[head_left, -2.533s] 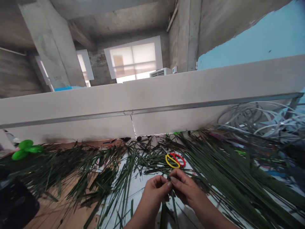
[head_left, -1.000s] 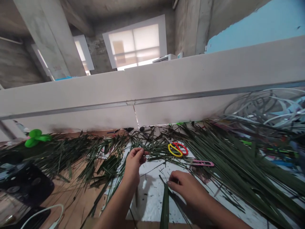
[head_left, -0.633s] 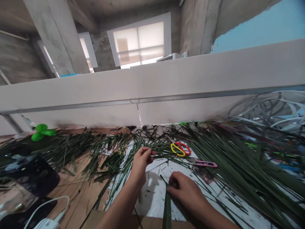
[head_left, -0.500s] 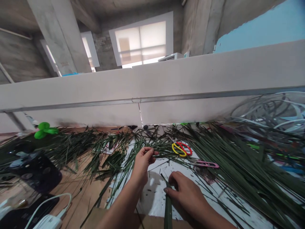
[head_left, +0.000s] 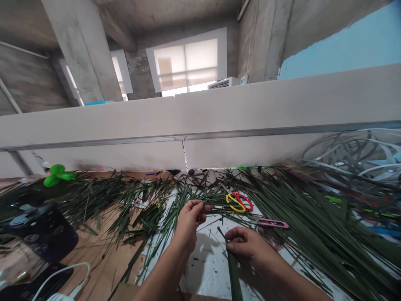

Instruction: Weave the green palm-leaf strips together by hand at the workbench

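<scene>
My right hand [head_left: 247,243] pinches a long green leaf strip [head_left: 232,271] near its upper tip, between thumb and fingers. The strip hangs down toward the front edge, its narrow end poking out above the fingertips. Up and to the left, my left hand [head_left: 192,215] is closed, thumb against curled fingers; anything between them is too small to make out. Beneath both hands lies a white sheet [head_left: 203,269] speckled with dark scraps. Scissors with a yellow and a red handle [head_left: 236,202] rest beyond the hands, and pink thread snips [head_left: 274,223] lie to the right.
Long leaves [head_left: 313,221] are heaped at right, with cut strips [head_left: 153,215] scattered at left. A dark container [head_left: 46,234], a green balloon-like object [head_left: 58,175] and a white cable [head_left: 62,271] sit at far left. Coiled strips [head_left: 369,150] stand at far right. A white partition [head_left: 234,150] closes the back.
My right hand has moved slightly right with the leaf strip, which now leans more to the right. My left hand stays closed in nearly the same place. The view has tilted up a little.
</scene>
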Tool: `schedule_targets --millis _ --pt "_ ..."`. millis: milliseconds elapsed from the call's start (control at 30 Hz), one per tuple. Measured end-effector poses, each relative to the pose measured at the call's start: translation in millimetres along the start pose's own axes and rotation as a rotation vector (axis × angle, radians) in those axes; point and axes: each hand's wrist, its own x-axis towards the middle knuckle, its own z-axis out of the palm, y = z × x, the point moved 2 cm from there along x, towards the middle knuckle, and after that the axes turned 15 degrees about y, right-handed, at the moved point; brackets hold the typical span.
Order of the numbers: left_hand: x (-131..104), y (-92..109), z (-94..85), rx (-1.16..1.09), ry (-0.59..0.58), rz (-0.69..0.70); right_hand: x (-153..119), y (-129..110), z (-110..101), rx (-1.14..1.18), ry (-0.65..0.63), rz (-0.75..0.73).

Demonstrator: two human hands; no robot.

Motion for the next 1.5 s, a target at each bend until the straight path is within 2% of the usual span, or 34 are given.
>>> schedule_targets --millis 133,400,733,833,1067,1333,1500 --pt "-2.9 -3.3 1.4 0.006 -0.012 -0.029 -0.8 3.2 -1.3 0.131 -0.040 0.057" --pt "-1.6 -7.3 2.3 0.016 -0.024 -0.057 -7.8 -5.3 -2.0 0.204 -0.083 0.094" --pt "-4.3 -9.3 4.8 0.003 -0.040 -0.123 -3.0 -6.4 -4.6 0.159 -0.156 0.084" --pt "-4.3 -9.8 5.4 -0.005 -0.041 -0.136 -0.8 -9.4 -5.5 0.150 -0.103 0.018" --pt "-7.1 -14.0 8.9 -0.046 -0.050 -0.151 9.1 -22.0 -19.7 0.135 0.128 -0.147" --pt "-8.6 -18.3 10.4 -0.083 -0.024 -0.120 -1.0 -29.8 -19.7 0.096 0.202 -0.209" --pt "-7.3 -17.8 8.4 -0.113 0.016 -0.088 -0.8 -24.4 -14.4 0.086 0.220 -0.219"
